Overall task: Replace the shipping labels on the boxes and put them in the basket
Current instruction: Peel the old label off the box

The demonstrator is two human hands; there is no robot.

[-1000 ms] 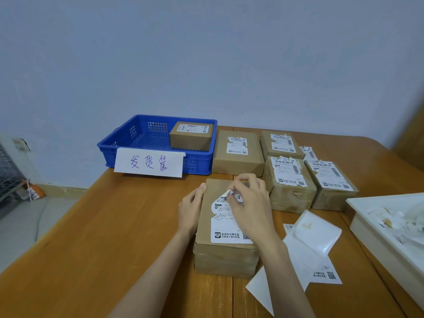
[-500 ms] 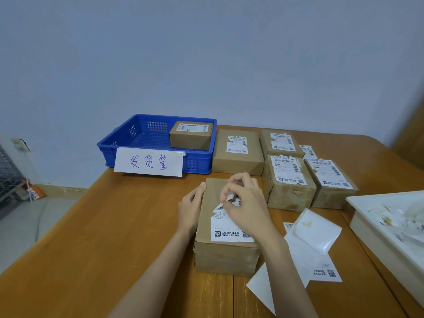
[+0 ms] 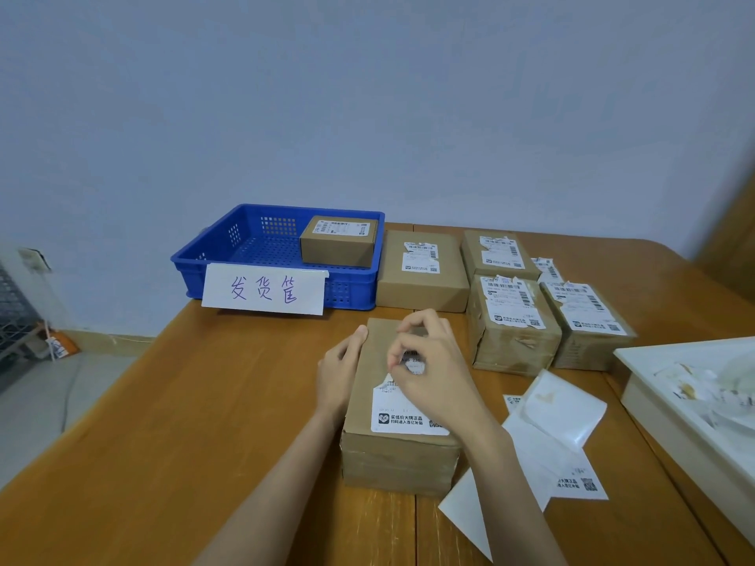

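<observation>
A brown cardboard box (image 3: 369, 451) lies lengthwise on the wooden table in front of me. Its white shipping label (image 3: 402, 418) is torn away at the top. My right hand (image 3: 433, 373) hovers over the box and pinches a peeled strip of that label between thumb and forefinger. My left hand (image 3: 339, 369) rests flat against the box's left side, thumb on the top edge. The blue basket (image 3: 212, 259) stands at the back left with one labelled box (image 3: 339, 243) inside.
Several more labelled boxes (image 3: 514, 320) stand at the back right, their labels partly torn. Loose label sheets and backing paper (image 3: 559, 422) lie to the right of my box. A white tray (image 3: 690, 410) with paper scraps sits at the right edge. A handwritten sign (image 3: 265, 290) hangs on the basket.
My right hand has drawn the label strip back toward me, baring more cardboard at the box's far end. The left hand stays put against the box.
</observation>
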